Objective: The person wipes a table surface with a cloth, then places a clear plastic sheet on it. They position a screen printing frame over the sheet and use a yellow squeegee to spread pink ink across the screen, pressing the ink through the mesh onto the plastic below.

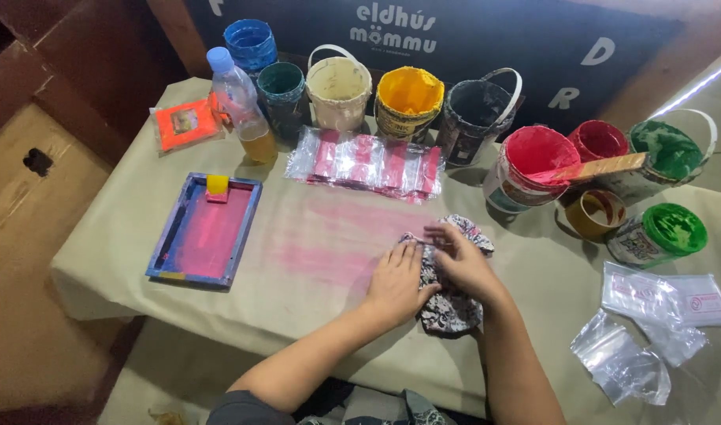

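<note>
Hands meet over a crumpled rag of dark patterned cloth (pixel 448 308) near the front middle of the table. The left hand (pixel 396 285) lies flat, palm down, fingers straight and close together, its fingertips on the rag's left edge and the heel on the olive-green table cover (pixel 108 260); it grips nothing. The right hand (pixel 463 264) rests on top of the rag with fingers bent loosely and spread, pressing the cloth down; whether any fold is pinched under them I cannot tell.

Just left of the hands a smear of pink paint (pixel 337 244) streaks the cover. Further left sits a rectangular blue-framed printing screen (pixel 204 232), its mesh stained pink, with a small yellow block (pixel 217 186) at its top edge. Behind the smear lies a row of clear plastic sleeves with pink contents (pixel 372 164).

Along the back stand paint tubs: a blue one (pixel 250 43), a dark green one (pixel 281 86), a cream one (pixel 339 90), a yellow one (pixel 408 101), a black one (pixel 477 110). To the right are a red tub (pixel 530 165) with a flat wooden stirring stick (pixel 593 168) across it, and a green-lidded tub (pixel 659 234). A clear plastic bottle with amber liquid (pixel 242 106) stands near an orange packet (pixel 185 123). Empty clear plastic bags (pixel 640 346) lie at the right front.
</note>
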